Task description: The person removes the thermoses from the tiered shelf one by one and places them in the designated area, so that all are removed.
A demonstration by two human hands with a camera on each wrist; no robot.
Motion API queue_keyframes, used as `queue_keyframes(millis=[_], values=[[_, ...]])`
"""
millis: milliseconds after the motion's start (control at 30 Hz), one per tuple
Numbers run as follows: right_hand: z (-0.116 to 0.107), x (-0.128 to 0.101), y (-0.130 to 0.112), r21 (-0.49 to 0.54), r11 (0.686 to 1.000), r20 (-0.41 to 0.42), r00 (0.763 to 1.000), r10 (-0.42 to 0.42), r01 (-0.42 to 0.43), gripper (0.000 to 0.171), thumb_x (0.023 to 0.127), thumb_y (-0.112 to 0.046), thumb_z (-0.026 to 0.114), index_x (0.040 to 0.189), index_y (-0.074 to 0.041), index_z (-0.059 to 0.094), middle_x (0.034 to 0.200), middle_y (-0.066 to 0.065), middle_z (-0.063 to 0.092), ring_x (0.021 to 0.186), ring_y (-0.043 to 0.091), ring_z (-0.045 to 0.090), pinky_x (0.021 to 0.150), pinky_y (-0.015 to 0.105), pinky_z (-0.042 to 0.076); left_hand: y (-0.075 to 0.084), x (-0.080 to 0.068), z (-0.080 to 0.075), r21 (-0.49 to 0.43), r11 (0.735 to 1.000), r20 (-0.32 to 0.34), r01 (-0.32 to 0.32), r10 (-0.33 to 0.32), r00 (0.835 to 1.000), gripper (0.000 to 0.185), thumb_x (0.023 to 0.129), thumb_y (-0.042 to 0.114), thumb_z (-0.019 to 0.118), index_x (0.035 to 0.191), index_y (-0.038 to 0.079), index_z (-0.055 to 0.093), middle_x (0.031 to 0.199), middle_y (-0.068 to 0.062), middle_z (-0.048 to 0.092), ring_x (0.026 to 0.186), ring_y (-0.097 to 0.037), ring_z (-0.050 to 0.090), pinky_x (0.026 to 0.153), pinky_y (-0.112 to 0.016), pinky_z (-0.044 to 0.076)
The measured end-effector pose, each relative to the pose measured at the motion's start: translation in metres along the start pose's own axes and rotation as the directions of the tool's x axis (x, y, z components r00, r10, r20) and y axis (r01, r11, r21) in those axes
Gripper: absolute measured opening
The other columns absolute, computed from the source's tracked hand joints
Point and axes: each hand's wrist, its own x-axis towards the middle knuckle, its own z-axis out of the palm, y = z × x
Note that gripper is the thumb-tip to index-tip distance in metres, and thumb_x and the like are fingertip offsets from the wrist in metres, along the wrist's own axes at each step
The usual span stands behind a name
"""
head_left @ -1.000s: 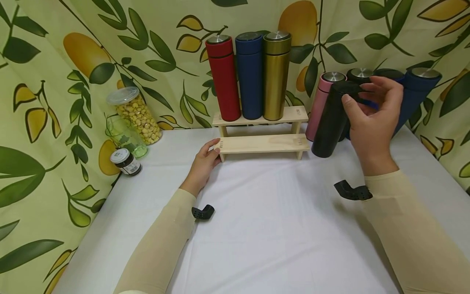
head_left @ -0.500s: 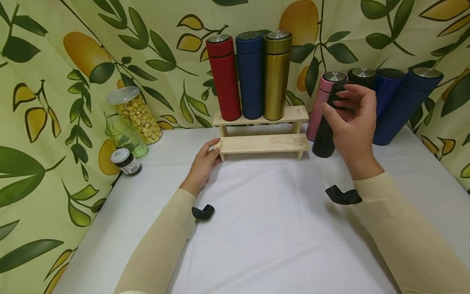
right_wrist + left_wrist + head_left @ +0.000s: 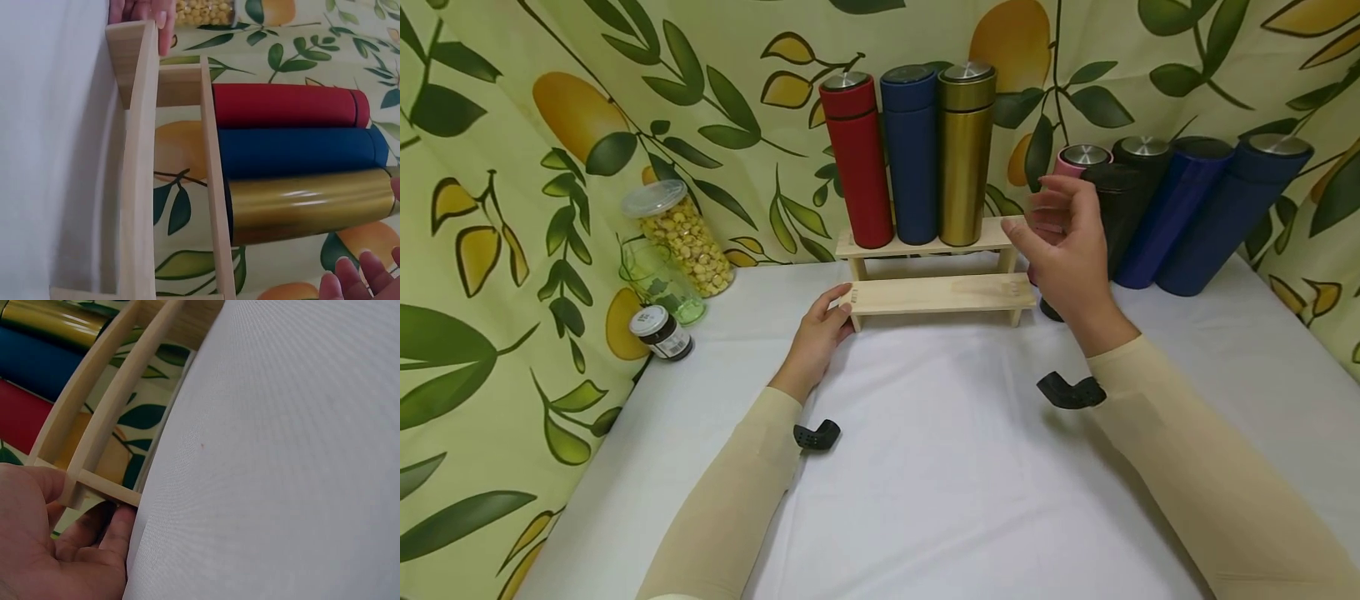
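A two-step wooden rack (image 3: 936, 293) stands at the back of the white table. On its upper step a red bottle (image 3: 857, 162), a blue bottle (image 3: 910, 154) and a gold bottle (image 3: 964, 154) stand upright. My left hand (image 3: 838, 304) grips the left end of the lower step, thumb on top; the left wrist view shows its fingers (image 3: 109, 528) under the rack's end (image 3: 100, 425). My right hand (image 3: 1037, 221) hovers empty, fingers loosely spread, by the rack's right end and in front of a pink bottle (image 3: 1078, 157). A black bottle (image 3: 1120, 208) stands just right of it.
Right of the rack stand another black bottle (image 3: 1142, 150) and two dark blue bottles (image 3: 1172, 212) (image 3: 1225, 217). At the back left are a jar of yellow kernels (image 3: 681, 237), a green glass (image 3: 658, 279) and a small dark jar (image 3: 660, 332). Leaf-patterned cloth surrounds the table.
My right hand has let go of the black bottle and moved left toward the rack's right end. The left hand has stayed on the rack.
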Motion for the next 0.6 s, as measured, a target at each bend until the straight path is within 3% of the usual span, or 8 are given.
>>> queue_keyframes(millis=[233,600], values=[[0.021,0.027,-0.004,-0.015,0.996,0.106,0.990,0.094,-0.093,0.072,0.101,-0.027,0.082,0.158,-0.011,0.042,0.149,0.012,0.051,0.136,0.029,0.052,0.113,0.038,0.046,0.001,-0.001,0.001,-0.001,1.000,-0.003,-0.001,0.001,1.000,0.044,0.117,0.014,0.053,0.161,0.017,0.053,0.158,-0.023,0.050,0.139,-0.032,0.058,0.112,-0.038,0.051],[0.044,0.073,-0.006,-0.056,0.966,0.180,0.949,0.257,-0.251,0.089,0.099,-0.036,0.085,0.167,-0.023,0.030,0.163,0.006,0.041,0.145,0.024,0.045,0.116,0.038,0.045,0.002,-0.003,0.002,-0.001,1.000,0.002,-0.011,0.011,1.000,0.045,0.117,0.013,0.052,0.162,0.016,0.052,0.159,-0.025,0.048,0.139,-0.032,0.058,0.110,-0.036,0.052]])
